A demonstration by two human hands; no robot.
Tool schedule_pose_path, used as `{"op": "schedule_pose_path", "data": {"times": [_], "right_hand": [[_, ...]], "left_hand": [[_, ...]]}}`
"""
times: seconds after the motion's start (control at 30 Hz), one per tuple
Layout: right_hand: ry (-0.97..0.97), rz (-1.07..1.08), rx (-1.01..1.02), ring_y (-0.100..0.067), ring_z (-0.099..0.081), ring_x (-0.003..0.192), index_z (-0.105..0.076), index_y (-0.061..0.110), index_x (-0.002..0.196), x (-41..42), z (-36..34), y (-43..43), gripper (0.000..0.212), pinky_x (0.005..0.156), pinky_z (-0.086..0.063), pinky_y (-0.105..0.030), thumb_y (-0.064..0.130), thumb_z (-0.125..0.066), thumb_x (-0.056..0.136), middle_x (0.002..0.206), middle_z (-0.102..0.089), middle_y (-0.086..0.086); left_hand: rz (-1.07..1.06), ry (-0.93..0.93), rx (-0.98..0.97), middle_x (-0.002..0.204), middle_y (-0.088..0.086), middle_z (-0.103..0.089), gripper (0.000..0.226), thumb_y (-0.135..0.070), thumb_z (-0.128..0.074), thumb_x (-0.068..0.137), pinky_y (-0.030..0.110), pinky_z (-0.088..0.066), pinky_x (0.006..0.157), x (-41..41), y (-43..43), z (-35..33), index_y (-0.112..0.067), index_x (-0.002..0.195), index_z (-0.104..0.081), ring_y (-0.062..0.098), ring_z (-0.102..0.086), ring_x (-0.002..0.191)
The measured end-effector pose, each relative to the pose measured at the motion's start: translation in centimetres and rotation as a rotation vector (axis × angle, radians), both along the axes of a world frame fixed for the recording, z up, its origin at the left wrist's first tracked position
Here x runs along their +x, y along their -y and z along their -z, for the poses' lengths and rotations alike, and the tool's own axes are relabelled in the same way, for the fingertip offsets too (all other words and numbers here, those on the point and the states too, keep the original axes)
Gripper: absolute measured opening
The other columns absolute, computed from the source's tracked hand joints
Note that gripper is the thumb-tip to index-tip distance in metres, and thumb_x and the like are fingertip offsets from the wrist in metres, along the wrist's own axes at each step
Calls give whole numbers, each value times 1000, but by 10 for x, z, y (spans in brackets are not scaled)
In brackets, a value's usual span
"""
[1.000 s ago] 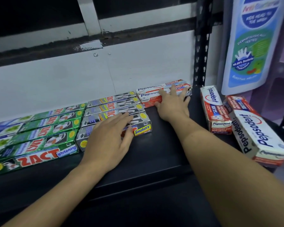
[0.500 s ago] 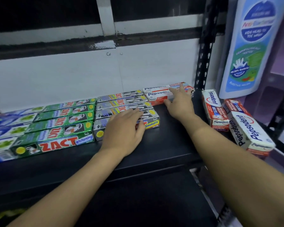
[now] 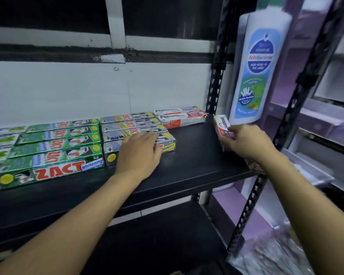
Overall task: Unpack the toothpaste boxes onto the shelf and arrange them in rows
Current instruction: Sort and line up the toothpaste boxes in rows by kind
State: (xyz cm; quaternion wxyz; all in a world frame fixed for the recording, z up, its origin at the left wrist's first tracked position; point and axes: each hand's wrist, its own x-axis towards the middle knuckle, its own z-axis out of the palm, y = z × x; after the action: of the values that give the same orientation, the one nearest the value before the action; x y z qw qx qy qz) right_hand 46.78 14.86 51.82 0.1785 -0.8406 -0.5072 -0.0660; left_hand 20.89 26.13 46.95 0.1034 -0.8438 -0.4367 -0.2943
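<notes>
On the black shelf (image 3: 195,161) lie rows of toothpaste boxes: green Zact boxes (image 3: 54,147) at the left, silver Zact Smokers boxes (image 3: 127,126) in the middle, two white-and-red Pepsodent boxes (image 3: 179,117) at the back. My left hand (image 3: 139,153) rests flat on the front silver box, fingers spread. At the shelf's right edge my right hand (image 3: 246,141) closes around a loose Pepsodent box (image 3: 221,124) that stands tilted. Another Pepsodent box is mostly hidden under that hand and wrist.
A black perforated upright (image 3: 216,72) stands behind the right end of the shelf, another upright (image 3: 252,199) at the front right corner. A large white bottle with a blue label (image 3: 256,72) hangs right of the shelf. A lower black shelf (image 3: 167,235) sits beneath.
My right hand has left the two Pepsodent boxes at the back and moved right onto the loose Pepsodent box at the shelf's edge. My left hand stays on the silver box.
</notes>
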Motion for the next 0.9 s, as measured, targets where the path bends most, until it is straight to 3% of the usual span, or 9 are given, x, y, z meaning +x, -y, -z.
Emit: {"op": "schedule_pose_path", "data": {"times": [0.07, 0.17, 0.3, 0.53, 0.63, 0.73, 0.83, 0.9], "right_hand": [[47, -16, -100, -35, -57, 112, -64, 28, 123, -1, 2, 4, 50, 88, -49, -39, 62, -55, 88, 121, -64, -11], [115, -50, -102, -37, -58, 103, -69, 27, 111, -5, 5, 8, 36, 83, -49, -38, 53, -54, 91, 114, -66, -12], [145, -84, -95, -36, -59, 101, -71, 27, 111, -15, 2, 19, 32, 82, -44, -36, 47, -54, 94, 111, -68, -13], [165, -190, 48, -31, -63, 83, -77, 26, 93, -33, 9, 40, 22, 67, -50, -33, 39, -60, 87, 84, -72, -9], [112, -260, 125, -25, -68, 85, -78, 23, 93, -38, 16, 49, 21, 73, -53, -36, 35, -65, 82, 88, -75, -5], [14, -297, 170, -11, -68, 79, -78, 33, 97, -37, 16, 57, 31, 75, -55, -33, 49, -65, 74, 92, -76, 6], [16, -250, 177, -13, -63, 74, -69, 32, 94, -39, 14, 56, 43, 69, -53, -34, 68, -59, 74, 84, -72, 5], [42, -179, 133, -17, -63, 81, -61, 30, 102, -41, 12, 49, 54, 71, -53, -36, 77, -57, 75, 88, -67, 3]], "left_hand": [[5, 8, 6, 100, -2, -67, 27, -31, -47, 94, 38, -42, 82, 0, -1, 0, -20, 111, -66, 25, -62, 97], [9, 26, 19, 94, -1, -67, 22, -29, -49, 92, 37, -41, 79, -1, -2, 2, -19, 103, -66, 26, -62, 92], [20, 27, 26, 95, -1, -66, 24, -29, -49, 94, 37, -42, 82, -2, 0, 1, -18, 106, -66, 25, -61, 94], [26, 22, 13, 102, -1, -67, 27, -30, -46, 96, 38, -42, 87, -2, -1, 1, -19, 112, -65, 24, -61, 99], [32, 31, 19, 103, 0, -67, 28, -29, -46, 96, 39, -42, 87, -2, 0, 1, -18, 113, -66, 24, -61, 100], [30, 29, 23, 100, 0, -67, 26, -28, -46, 95, 39, -42, 85, -2, 0, 1, -18, 109, -66, 24, -61, 98], [31, 31, 22, 103, 0, -67, 27, -28, -46, 95, 39, -42, 86, -2, -1, 1, -18, 112, -66, 24, -61, 100], [30, 28, 21, 106, 0, -67, 29, -28, -46, 96, 39, -42, 88, -2, 0, 1, -18, 115, -65, 24, -60, 102]]}}
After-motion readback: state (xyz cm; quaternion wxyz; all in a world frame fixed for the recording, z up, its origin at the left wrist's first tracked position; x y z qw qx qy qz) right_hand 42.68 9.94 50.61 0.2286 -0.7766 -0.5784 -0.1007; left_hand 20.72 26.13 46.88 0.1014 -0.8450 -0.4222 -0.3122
